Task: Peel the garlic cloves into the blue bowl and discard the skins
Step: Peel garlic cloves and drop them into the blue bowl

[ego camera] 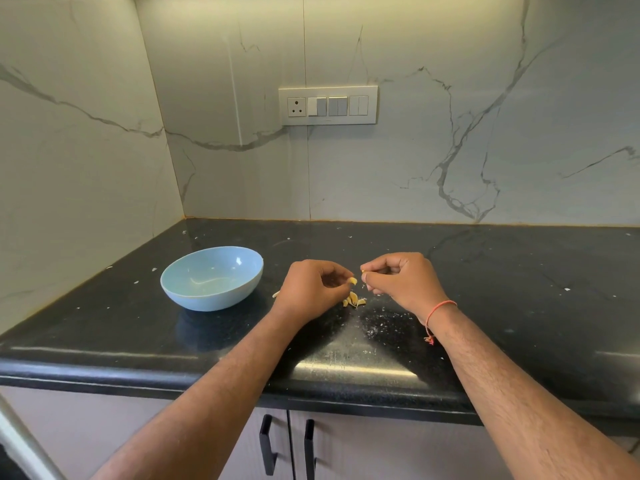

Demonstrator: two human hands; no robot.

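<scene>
1. Nearest the camera, two bare forearms reach in from the bottom of the frame over the front edge of a black counter (519, 271); the one on the right of the frame wears a red thread bracelet (439, 310).
2. At mid-frame, the left hand (313, 289) has its fingers curled, pinching a pale garlic clove (352, 280) at the fingertips.
3. The right hand (401, 277), just beside it, pinches a tiny scrap of skin (362, 270) between thumb and forefinger.
4. A small heap of cloves and skins (354, 300) lies on the counter directly below the hands.
5. Left of the hands sits the blue bowl (211, 277). It appears almost empty; a pale mark on its floor could be a clove or glare, I cannot tell.
6. Risks: the slick clove may slip from the pinch and roll among the skins; the light scrap could drift into the bowl or scatter with the flecks already dotting the counter.
</scene>
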